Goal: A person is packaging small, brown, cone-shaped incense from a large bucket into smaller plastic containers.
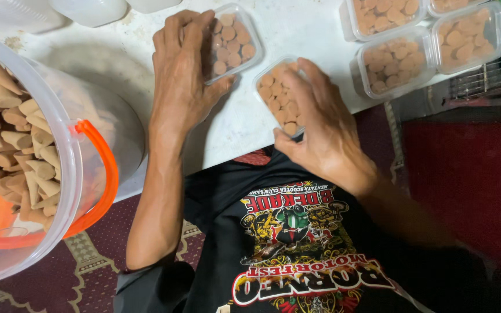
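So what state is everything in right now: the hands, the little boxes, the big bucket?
Left hand: fingers over a small clear box, resting on its cones.
Left box: lidless, full of brown cones.
Right hand: grips the rim of a second box.
Second box: lidless, packed full.
Boxes at the table edge: filled; lids hard to tell.
Bucket: open, cones loose inside, orange handle down.

clear glossy plastic tubs [234, 40], matt brown cones [7, 145], smooth white tabletop [297, 29]
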